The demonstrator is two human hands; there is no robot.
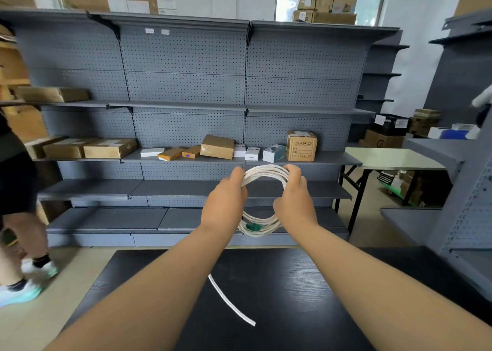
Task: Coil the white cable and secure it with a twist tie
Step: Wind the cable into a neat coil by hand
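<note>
Head view: cable in a round white coil, green mark at bottom.
Left hand: grips coil's left side.
Right hand: grips its right side.
Tie: flat on table.

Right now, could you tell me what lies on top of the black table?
A white twist tie lies on the black table, between the two forearms. The forearms cover part of the tabletop, so anything under them is hidden.
</note>
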